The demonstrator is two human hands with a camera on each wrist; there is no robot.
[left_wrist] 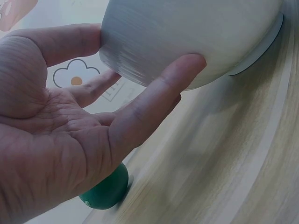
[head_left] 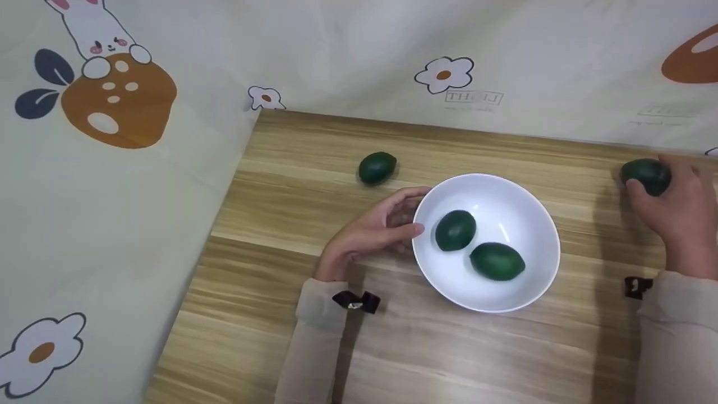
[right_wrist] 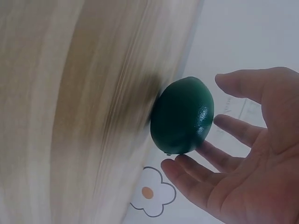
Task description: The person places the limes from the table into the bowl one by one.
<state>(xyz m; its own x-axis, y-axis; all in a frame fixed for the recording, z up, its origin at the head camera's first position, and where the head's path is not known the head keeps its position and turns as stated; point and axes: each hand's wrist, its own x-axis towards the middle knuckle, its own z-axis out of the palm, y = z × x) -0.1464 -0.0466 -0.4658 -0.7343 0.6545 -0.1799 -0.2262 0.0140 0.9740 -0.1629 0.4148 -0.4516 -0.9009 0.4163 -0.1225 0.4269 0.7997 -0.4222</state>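
A white bowl [head_left: 487, 297] stands on the wooden table, with two dark green limes, one lime [head_left: 455, 230] at left and another lime [head_left: 497, 261] lower right. My left hand [head_left: 381, 227] holds the bowl's left side, thumb at the rim and fingers along the outer wall [left_wrist: 187, 32]. At the table's far right, my right hand [head_left: 676, 193] reaches around a glossy lime [right_wrist: 182, 116]. In the right wrist view its thumb [right_wrist: 243, 84] stands apart from the fruit, while the fingertips are close against it. One more lime [head_left: 377, 168] lies behind my left hand.
The wooden table [head_left: 252, 286] meets a pale printed cloth [head_left: 348, 62] along its back and left edges. Black straps sit at both wrists, a left strap [head_left: 356, 302] and a right strap [head_left: 638, 287].
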